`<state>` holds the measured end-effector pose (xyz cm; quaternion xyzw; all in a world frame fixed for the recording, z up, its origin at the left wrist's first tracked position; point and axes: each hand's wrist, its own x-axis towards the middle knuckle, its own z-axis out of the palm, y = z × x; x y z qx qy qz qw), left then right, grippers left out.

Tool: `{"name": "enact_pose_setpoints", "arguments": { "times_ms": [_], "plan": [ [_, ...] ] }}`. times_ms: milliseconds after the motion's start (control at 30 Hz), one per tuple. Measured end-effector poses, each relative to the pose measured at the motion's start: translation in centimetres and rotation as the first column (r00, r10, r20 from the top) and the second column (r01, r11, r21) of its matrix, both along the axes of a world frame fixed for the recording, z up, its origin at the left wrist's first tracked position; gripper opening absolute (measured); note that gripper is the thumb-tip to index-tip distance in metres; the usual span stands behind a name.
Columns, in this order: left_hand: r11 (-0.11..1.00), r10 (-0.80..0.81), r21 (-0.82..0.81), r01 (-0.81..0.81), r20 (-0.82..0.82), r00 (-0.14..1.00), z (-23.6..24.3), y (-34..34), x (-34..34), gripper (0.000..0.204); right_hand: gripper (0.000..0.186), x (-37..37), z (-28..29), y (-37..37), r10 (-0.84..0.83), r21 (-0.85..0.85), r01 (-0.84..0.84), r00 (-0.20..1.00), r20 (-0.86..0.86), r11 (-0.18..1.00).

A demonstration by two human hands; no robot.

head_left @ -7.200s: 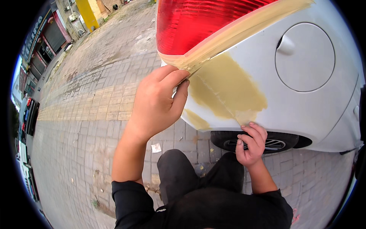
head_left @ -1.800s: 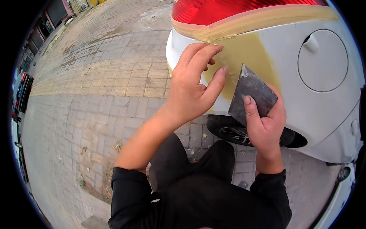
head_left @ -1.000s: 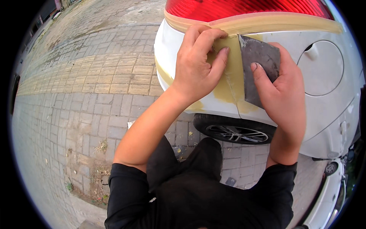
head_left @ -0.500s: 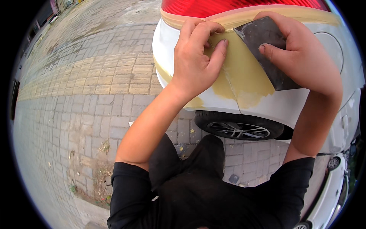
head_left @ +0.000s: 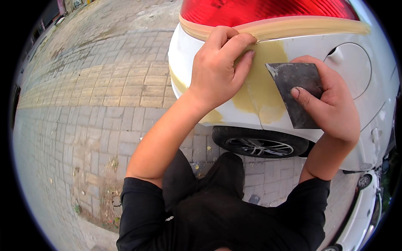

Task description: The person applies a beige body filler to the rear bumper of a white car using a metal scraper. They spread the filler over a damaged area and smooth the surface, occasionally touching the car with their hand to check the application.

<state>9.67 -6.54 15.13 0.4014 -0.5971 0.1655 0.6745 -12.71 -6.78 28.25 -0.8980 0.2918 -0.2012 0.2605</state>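
A dark grey sheet (head_left: 291,79) that looks like sandpaper, pale and scuffed along its upper left edge, is pinched in my right hand (head_left: 333,102), thumb on top. It is held in front of the white car's rear side, beside a dull yellow filler-like patch (head_left: 270,62). My left hand (head_left: 220,69) has its fingers curled, their tips at the patch's upper edge under the strip of masking tape (head_left: 301,26). The thumb is close to the fingertips. Whatever they hold, if anything, is hidden.
Above the tape is the red tail light (head_left: 268,10). A round fuel flap (head_left: 354,69) is to the right. The car's rear wheel (head_left: 259,146) is below the patch, on brick paving (head_left: 125,125). Another white car (head_left: 360,217) stands at the lower right.
My right hand has moved down with the dark sheet, away from the tape, uncovering more of the yellow patch. My left hand stays at the tape's edge, its thumb nearer the fingers.
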Motion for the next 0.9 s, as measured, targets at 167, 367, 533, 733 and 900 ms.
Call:
{"name": "enact_pose_setpoints", "arguments": {
  "times_ms": [167,367,533,733,900],
  "plan": [
    [0.998,0.048,-0.033,-0.045,0.083,0.995,0.0,-0.8,0.1,0.017,0.032,-2.2,-7.2,2.9,-0.047,0.121,0.028,0.986,0.161,0.992],
    [1.0,0.009,0.002,-0.01,0.13,0.991,1.1,-0.7,0.5,0.011,0.036,-4.9,-14.9,1.4,0.068,0.337,-0.116,0.986,0.15,0.934],
    [0.999,0.03,-0.025,-0.029,0.049,0.998,0.7,-0.8,0.4,0.013,0.037,-5.5,-16.6,1.3,0.063,0.3,-0.116,0.981,0.182,0.947],
    [0.997,0.039,-0.073,-0.034,0.072,0.997,0.1,-0.8,0.9,0.015,0.038,-6.2,-17.4,1.1,0.034,0.384,-0.097,0.985,0.168,0.918],
    [0.998,0.038,-0.047,-0.035,0.077,0.996,-0.4,-0.4,1.0,0.019,0.04,-6.0,-18.1,1.2,0.043,0.411,-0.125,0.978,0.202,0.903]
  ]
}}
